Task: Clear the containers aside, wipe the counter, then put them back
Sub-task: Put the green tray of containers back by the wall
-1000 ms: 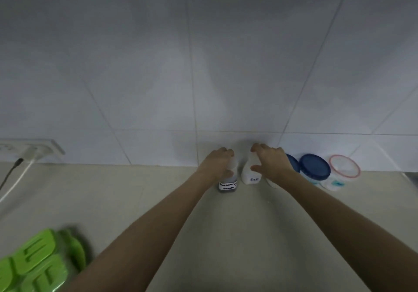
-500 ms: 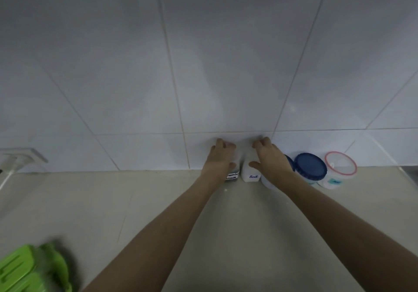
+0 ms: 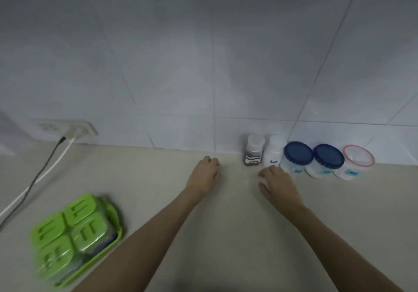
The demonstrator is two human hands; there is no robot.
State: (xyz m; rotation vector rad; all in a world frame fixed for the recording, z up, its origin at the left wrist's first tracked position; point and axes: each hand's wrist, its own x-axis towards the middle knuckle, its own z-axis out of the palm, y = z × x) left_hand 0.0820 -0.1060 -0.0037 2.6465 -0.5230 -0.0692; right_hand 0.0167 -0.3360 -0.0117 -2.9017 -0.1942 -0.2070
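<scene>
Both grips empty, left hand (image 3: pixel 204 174), right hand (image 3: pixel 277 184) loosely open, jars (image 3: pixel 254 150) apart

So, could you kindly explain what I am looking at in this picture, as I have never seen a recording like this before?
There is no machine here. A person wears a wide-angle camera on the head, so you look forward and down along both bare arms. The left hand and right hand are over a pale counter, and both hold nothing. Along the tiled wall stands a row: a dark bottle, a white bottle, two blue-lidded tubs and a red-rimmed tub. At near left lies a green-lidded box set, blurred. Cables run from a wall socket.
</scene>
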